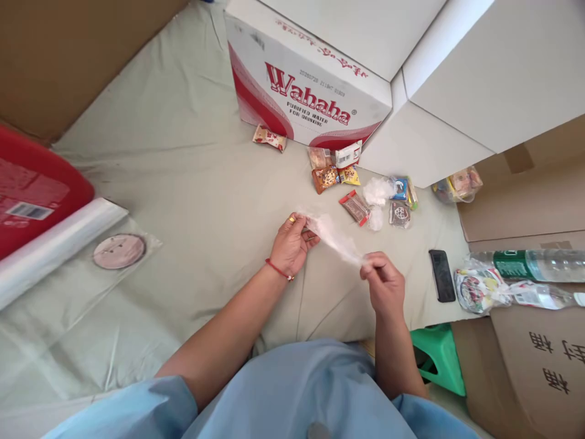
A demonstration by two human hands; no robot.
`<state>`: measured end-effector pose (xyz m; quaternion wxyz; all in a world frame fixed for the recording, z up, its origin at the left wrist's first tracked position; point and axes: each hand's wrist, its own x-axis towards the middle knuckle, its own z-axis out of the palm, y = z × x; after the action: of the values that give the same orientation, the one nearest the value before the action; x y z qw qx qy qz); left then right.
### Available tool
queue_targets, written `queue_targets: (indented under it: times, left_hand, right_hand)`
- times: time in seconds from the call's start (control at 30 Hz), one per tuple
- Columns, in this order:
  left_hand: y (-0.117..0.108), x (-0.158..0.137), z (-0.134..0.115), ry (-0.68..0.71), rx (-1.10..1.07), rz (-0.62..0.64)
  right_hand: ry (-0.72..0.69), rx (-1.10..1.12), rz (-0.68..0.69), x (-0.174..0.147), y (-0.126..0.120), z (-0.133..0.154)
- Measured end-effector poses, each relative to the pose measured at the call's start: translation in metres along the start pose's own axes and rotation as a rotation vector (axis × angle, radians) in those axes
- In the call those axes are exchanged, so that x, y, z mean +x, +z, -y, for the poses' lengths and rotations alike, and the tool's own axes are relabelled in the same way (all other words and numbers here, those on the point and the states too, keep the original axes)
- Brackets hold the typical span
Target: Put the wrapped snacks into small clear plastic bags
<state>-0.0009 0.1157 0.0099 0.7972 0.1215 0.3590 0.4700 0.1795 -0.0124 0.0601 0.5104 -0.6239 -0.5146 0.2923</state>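
Note:
A strip of thin, whitish translucent plastic bag [336, 236] is stretched at a slant between my hands, above the cloth-covered surface. My left hand [292, 244], with a ring and a red bracelet, pinches its upper left end between thumb and forefinger. At the lower right end, the closed fingers of my right hand [384, 281] grip the plastic. Just beyond it lie a brown-and-red snack packet [354, 208], crumpled white plastic [378, 191], a blue packet [399, 188] and a clear packet with a dark print [400, 214].
Several small snack packets [326, 179] lie before the Wahaha carton [315, 91]; another packet [269, 138] sits left of them. A plastic roll [59, 250] and red container [39, 189] stand left. A phone [442, 275], bottles [539, 266] and a filled bag [458, 184] are right.

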Motion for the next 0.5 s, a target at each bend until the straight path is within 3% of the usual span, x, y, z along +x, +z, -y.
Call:
queue_targets:
  times: [0.07,0.2,0.37,0.5]
  left_hand:
    - [-0.001,0.000,-0.001,0.005,-0.036,-0.009]
    - [0.002,-0.002,-0.004,0.026,-0.037,0.060]
    - [0.007,-0.010,0.001,0.052,0.122,0.253]
    - [0.007,-0.016,0.012,0.134,0.345,0.337]
  right_hand:
    - [0.167,0.166,-0.125,0.005,0.003,-0.008]
    - [0.433,0.310,-0.023,0.010,0.000,-0.018]
    - [0.432,0.364,-0.153,0.018,-0.010,-0.019]
    - [0.473,0.402,0.020,0.018,0.007,-0.018]
